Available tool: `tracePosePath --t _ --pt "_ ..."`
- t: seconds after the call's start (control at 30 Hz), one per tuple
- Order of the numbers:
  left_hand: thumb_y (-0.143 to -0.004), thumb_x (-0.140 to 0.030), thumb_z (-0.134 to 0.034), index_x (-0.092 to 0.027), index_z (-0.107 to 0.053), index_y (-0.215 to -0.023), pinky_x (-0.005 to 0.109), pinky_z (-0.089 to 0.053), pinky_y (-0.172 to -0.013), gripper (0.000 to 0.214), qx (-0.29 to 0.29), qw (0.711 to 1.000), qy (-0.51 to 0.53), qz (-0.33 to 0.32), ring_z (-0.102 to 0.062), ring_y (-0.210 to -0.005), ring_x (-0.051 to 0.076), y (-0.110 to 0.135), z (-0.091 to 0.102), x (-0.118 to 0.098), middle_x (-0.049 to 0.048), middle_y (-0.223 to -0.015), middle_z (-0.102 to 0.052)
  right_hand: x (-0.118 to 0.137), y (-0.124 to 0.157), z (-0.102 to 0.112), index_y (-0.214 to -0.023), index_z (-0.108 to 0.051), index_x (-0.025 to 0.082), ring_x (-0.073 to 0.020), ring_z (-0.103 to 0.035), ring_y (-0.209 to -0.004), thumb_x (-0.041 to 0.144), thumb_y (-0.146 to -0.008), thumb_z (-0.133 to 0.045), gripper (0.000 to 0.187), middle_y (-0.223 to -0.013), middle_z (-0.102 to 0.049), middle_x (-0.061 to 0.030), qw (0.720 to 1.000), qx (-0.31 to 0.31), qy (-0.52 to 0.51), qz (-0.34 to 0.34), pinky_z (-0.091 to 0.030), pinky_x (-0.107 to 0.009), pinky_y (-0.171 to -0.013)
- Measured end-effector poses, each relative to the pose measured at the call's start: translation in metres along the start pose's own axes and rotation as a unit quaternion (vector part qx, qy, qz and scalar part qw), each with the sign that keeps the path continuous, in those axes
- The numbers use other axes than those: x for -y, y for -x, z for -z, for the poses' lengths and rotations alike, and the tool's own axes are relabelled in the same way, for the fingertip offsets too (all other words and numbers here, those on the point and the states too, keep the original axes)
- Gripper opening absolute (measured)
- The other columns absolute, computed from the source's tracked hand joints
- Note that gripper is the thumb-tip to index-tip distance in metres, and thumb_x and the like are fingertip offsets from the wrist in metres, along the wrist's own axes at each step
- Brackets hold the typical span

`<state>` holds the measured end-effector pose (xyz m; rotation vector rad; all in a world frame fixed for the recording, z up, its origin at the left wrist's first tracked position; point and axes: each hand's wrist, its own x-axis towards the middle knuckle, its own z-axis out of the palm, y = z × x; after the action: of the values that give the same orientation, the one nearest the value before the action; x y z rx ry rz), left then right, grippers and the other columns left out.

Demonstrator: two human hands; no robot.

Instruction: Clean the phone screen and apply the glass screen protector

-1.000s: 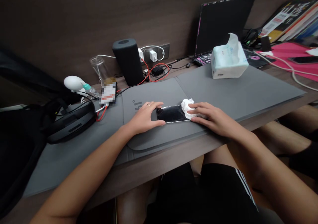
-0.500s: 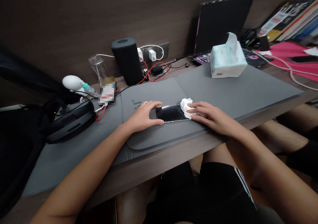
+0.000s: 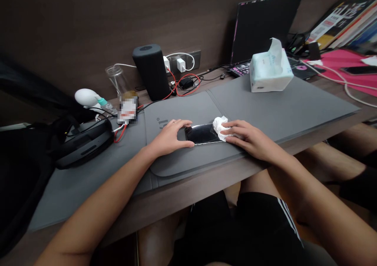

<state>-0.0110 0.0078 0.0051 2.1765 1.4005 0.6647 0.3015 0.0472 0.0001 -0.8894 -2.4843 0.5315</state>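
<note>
A phone (image 3: 202, 134) with a dark, shiny screen lies flat on the grey desk mat (image 3: 182, 109). My left hand (image 3: 172, 137) grips the phone's left end, thumb on the near edge and fingers on the far edge. Over the phone's right end, my right hand (image 3: 246, 138) presses a crumpled white tissue (image 3: 220, 127) against the screen. The tissue covers that end of the phone, and part of it is hidden under my fingers.
Behind the mat stand a tissue pack (image 3: 271, 71), an open laptop (image 3: 265, 26), a black speaker (image 3: 151, 71) and a glass bottle (image 3: 119, 81). Cables (image 3: 188, 83) lie near the wall. At left sits a black headset (image 3: 85, 144); another phone (image 3: 359, 70) lies at right.
The tissue under my right hand has shifted very slightly left on the phone screen. My left hand keeps the same grip on the phone.
</note>
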Motion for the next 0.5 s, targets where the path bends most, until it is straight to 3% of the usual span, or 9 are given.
tracePosePath --t 0.2,0.5 --pt "-0.078 -0.041 -0.079 -0.026 -0.053 -0.132 0.045 -0.041 -0.106 0.061 -0.004 1.0 -0.002 0.002 -0.055 -0.119 0.027 0.001 -0.001 -0.001 0.0045 -0.126 -0.065 0.012 -0.008 -0.004 -0.107 -0.071 0.02 -0.0294 -0.058 -0.118 0.036 -0.101 -0.048 0.029 -0.121 -0.065 -0.014 0.996 -0.02 0.074 0.036 -0.047 -0.047 -0.098" --pt "-0.078 -0.039 -0.078 -0.028 -0.044 -0.14 0.049 -0.036 -0.109 0.072 -0.003 1.0 0.002 0.026 -0.052 -0.125 0.03 0.001 -0.001 -0.006 0.0043 -0.129 -0.065 0.05 -0.056 -0.026 -0.097 -0.072 0.016 -0.0259 -0.056 -0.091 0.031 -0.102 -0.045 0.031 -0.098 -0.064 -0.0138 0.987 0.035 0.145 0.052 -0.044 -0.039 -0.08"
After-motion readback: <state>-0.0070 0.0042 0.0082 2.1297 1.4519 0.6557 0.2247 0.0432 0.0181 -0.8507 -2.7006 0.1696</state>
